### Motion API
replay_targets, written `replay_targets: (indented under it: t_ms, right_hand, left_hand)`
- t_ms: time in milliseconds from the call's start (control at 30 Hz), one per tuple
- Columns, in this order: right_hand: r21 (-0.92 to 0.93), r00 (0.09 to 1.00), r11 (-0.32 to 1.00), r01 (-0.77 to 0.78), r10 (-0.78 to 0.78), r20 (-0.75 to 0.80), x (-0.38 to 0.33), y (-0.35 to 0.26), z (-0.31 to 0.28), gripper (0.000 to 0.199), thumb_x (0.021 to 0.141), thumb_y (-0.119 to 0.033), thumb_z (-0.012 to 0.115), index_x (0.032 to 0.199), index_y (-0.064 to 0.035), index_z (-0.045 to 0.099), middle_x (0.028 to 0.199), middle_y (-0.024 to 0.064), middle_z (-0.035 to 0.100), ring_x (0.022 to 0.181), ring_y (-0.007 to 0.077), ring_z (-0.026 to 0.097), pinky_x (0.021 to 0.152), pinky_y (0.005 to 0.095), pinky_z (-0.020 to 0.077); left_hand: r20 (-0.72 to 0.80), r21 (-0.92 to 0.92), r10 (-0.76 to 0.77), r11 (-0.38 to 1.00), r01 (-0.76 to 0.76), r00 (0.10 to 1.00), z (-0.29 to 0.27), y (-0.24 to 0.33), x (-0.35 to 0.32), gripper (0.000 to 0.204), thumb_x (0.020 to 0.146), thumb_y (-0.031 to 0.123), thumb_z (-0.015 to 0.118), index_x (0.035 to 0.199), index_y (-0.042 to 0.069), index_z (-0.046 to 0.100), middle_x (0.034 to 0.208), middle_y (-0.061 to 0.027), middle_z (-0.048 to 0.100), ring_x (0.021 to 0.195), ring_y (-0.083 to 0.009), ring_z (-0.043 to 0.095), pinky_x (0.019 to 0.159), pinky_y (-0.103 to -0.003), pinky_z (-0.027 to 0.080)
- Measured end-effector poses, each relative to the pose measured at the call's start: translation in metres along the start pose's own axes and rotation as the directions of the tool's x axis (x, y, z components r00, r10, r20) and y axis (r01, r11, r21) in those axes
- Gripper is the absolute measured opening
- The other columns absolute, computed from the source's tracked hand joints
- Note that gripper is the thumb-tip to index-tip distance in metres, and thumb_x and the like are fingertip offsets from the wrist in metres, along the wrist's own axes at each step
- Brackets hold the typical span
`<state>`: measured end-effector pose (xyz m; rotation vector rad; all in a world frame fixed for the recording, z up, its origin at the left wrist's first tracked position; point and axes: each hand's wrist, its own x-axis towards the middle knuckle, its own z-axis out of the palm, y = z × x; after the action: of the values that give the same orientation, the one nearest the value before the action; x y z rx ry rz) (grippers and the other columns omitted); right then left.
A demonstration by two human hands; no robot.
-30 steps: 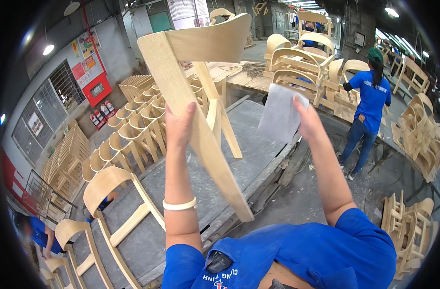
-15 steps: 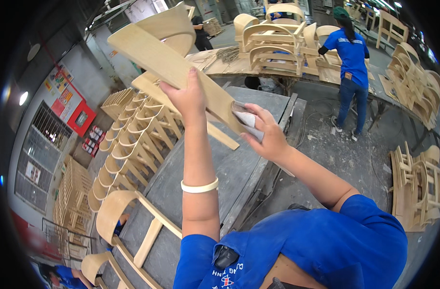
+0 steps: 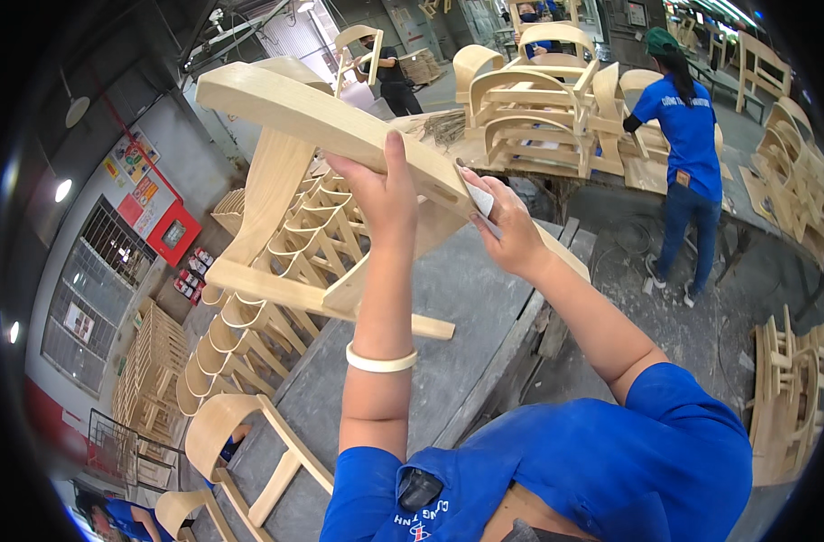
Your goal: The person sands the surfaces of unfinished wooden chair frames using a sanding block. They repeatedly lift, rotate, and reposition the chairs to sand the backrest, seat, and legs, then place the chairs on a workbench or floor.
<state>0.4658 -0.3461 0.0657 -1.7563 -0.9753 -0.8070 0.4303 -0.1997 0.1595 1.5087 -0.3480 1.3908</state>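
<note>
A pale wooden chair frame (image 3: 294, 104), with a curved back and straight legs, is held up tilted above the grey table (image 3: 385, 379). My left hand (image 3: 382, 200) is closed on the frame's broad upper piece, its thumb pointing up along the near face. My right hand (image 3: 513, 233) pinches a folded piece of sandpaper (image 3: 480, 200), white and grey, against the right end of that piece, beside a slot in the wood. Part of the frame passes behind my left forearm, which wears a cream bangle.
Two chair frames (image 3: 218, 425) stand at the table's lower left. Beyond the left edge are rows of curved frames (image 3: 240, 339). Stacked chair frames (image 3: 538, 108) fill a far bench, where a co-worker (image 3: 687, 154) in blue stands. More frames (image 3: 791, 388) lie at right.
The chair frame has been turned, so its edge and legs now show more. My right hand has moved slightly up and right with the sandpaper; my left keeps its grip.
</note>
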Motion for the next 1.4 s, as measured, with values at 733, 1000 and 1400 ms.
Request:
replay_targets:
  t_ms: [733,1000,1400]
  right_hand:
    - [0.490,0.994,0.865,0.109,-0.102,-0.040,0.034,0.199,0.016,0.047,0.099,-0.018,0.046,0.139,0.0044,0.040,0.142,0.0186,0.045,0.133,0.0286,0.041,0.111,0.0368,0.0297]
    - [0.665,0.996,0.745,0.046,0.018,-0.089,-0.064,0.199,0.167,0.046,0.097,-0.013,0.046,0.139,0.0050,0.038,0.140,0.0211,0.046,0.132,0.0326,0.042,0.109,0.0383,0.0312]
    - [0.765,0.995,0.638,-0.084,0.100,0.027,-0.096,0.205,0.179,0.055,0.097,-0.027,0.045,0.139,0.0081,0.036,0.137,0.0234,0.047,0.130,0.0334,0.045,0.107,0.0381,0.0336]
  left_hand:
    - [-0.599,-0.129,-0.269,0.962,0.241,0.754,-0.303,-0.040,-0.057,0.042,0.093,0.028,0.056,0.121,-0.003,0.049,0.098,-0.0134,0.061,0.086,-0.0277,0.064,0.075,-0.038,0.056]
    - [-0.607,0.402,-0.007,0.860,0.315,0.795,-0.328,0.046,-0.048,0.042,0.090,0.027,0.061,0.113,-0.007,0.053,0.097,-0.0148,0.062,0.082,-0.0224,0.064,0.069,-0.035,0.054]
    - [0.126,0.912,0.656,0.219,-0.348,0.744,-0.208,0.058,0.010,0.050,0.090,0.019,0.060,0.131,-0.004,0.043,0.130,-0.0161,0.049,0.125,-0.0282,0.044,0.108,-0.042,0.032]
